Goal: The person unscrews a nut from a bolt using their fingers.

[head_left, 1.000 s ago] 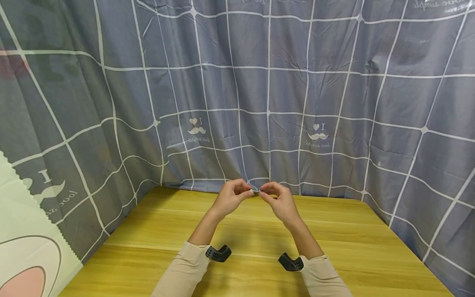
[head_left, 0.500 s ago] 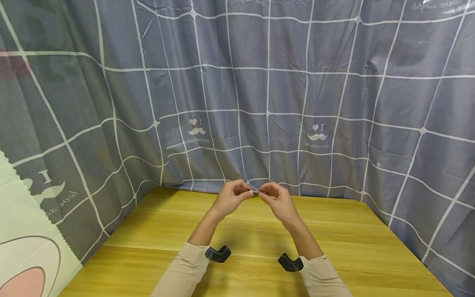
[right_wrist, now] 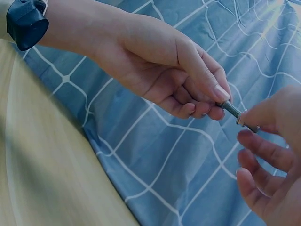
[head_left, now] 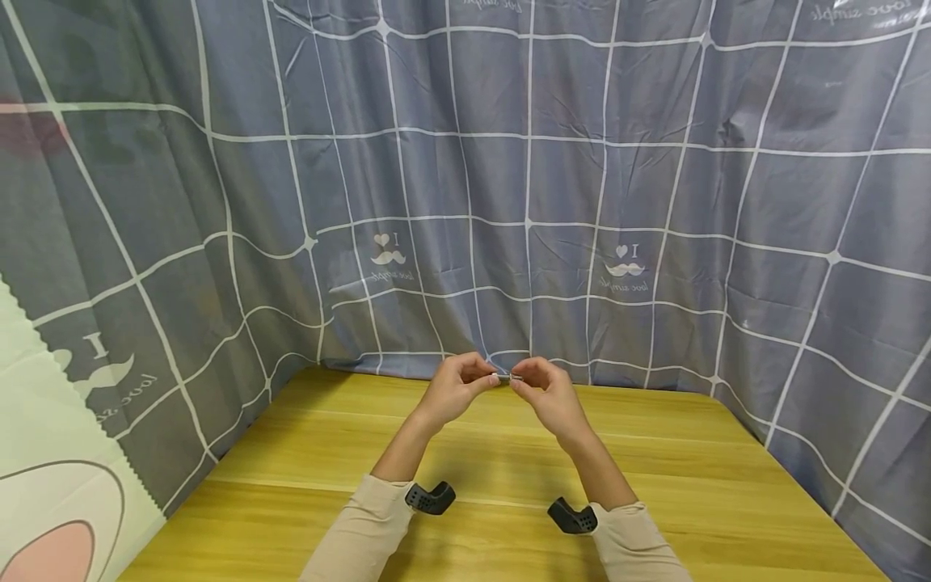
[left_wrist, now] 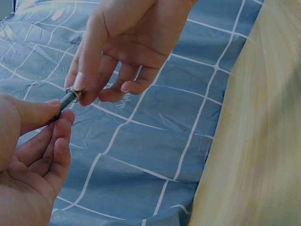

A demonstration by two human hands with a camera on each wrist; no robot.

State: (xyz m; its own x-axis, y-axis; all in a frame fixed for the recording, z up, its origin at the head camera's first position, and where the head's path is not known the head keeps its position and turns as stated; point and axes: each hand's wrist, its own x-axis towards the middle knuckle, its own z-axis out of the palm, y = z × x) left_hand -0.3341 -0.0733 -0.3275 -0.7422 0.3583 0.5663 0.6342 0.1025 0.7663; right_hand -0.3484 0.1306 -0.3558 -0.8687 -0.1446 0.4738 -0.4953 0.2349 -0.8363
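Over the far edge of the table, both hands meet at a small threaded metal bolt [right_wrist: 231,109]. My left hand [head_left: 447,391] pinches one end of it between thumb and index finger; that end is hidden in the grip. With thumb and fingertips, my right hand [head_left: 554,398] pinches a small metal ring, a nut or washer [right_wrist: 241,118], round the bolt's shank. In the right wrist view a short piece of the bolt sticks out beyond this ring. The bolt lies tilted in both wrist views. The other fingers of both hands are loosely bent.
Below the hands is a yellow wood-grain table [head_left: 465,453]. A grey-blue curtain [head_left: 494,178] with white grid lines hangs behind it and along both sides. Pale cloth [head_left: 51,436] with a pink pattern hangs at the left. Black wrist mounts [head_left: 429,499] sit on both sleeves.
The head view has shifted very slightly. Both hands keep the same grip on the bolt and ring, with only tiny movement at the right fingertips.
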